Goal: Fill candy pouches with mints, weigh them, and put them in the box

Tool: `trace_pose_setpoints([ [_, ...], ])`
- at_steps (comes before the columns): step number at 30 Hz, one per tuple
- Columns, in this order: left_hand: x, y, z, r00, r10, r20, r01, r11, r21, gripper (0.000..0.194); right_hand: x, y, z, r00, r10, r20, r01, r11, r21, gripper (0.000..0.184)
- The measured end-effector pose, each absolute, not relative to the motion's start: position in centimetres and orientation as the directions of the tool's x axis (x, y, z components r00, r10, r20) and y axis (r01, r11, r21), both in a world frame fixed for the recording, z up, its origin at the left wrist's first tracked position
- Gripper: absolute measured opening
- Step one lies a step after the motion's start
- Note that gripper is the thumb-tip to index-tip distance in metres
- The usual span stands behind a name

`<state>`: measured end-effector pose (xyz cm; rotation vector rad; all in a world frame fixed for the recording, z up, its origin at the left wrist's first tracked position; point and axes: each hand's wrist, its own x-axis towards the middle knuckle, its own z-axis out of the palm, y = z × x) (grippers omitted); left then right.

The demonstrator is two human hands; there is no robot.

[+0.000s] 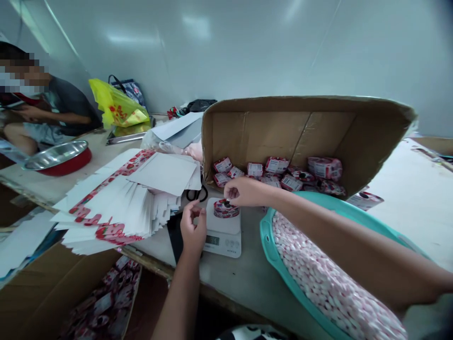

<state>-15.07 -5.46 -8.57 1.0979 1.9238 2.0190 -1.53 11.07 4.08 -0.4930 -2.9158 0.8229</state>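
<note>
A white digital scale (pixel 226 241) sits on the table with a red-and-pink printed packet (pixel 226 211) on its plate. Over that packet is my right hand (pixel 244 191), its fingers curled into a pinch; whether a small item is between the fingertips I cannot make out. My left hand (pixel 194 224) is at the scale's left edge, fingers loosely bent, thumb apart from them and nothing visible in it. Under my right forearm stands a teal basin (pixel 271 245) full of small pink-and-white wrapped pieces (pixel 311 264).
Behind the scale, a cardboard box (pixel 276 127) on its side holds several filled packets (pixel 278 165). Stacked printed card sleeves (pixel 141 203) lie left, near black scissors (pixel 201 192). Another box (pixel 38 302) of packets is below the table. A person (pixel 71 104) sits far left beside a red-sided metal bowl (pixel 71 160).
</note>
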Motion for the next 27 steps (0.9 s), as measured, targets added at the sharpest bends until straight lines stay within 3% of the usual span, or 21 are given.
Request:
trace_pose_setpoints([
  [5,-14.9,-5.3,-8.5,-0.696,0.586,0.415,0.398,-0.167,0.902,0.033,-0.5,10.9,4.2,-0.933,0.357,0.051,0.286,0.819,-0.498,0.025],
  [8,-14.9,-5.2,-8.4,-0.729,0.558,0.397,0.364,-0.175,0.915,0.034,2.7,11.0,5.2,-0.914,0.395,0.094,0.329,0.856,-0.399,0.032],
  [10,-15.0,-5.2,-8.4,-0.763,0.521,0.382,0.341,-0.177,0.923,0.036,6.3,11.2,5.7,-0.888,0.456,0.059,0.423,0.860,-0.285,0.038],
  [12,-15.1,-5.1,-8.3,-0.797,0.480,0.366,0.315,-0.187,0.931,0.037,10.8,11.3,5.5,-0.842,0.539,-0.040,0.530,0.809,-0.253,0.041],
  [18,-15.2,-4.7,-8.0,-0.856,0.397,0.330,0.264,-0.214,0.941,0.032,23.0,8.5,0.9,-0.614,0.760,-0.213,0.757,0.490,-0.433,0.041],
  [22,-15.3,-4.5,-8.1,-0.885,0.349,0.308,0.249,-0.203,0.947,0.031,25.2,5.8,-1.4,-0.494,0.854,-0.165,0.752,0.325,-0.573,0.040],
  [27,-15.7,-4.1,-8.6,-0.898,0.338,0.281,0.228,-0.189,0.955,0.035,24.6,4.9,-1.3,-0.438,0.887,-0.145,0.711,0.243,-0.660,0.038],
])
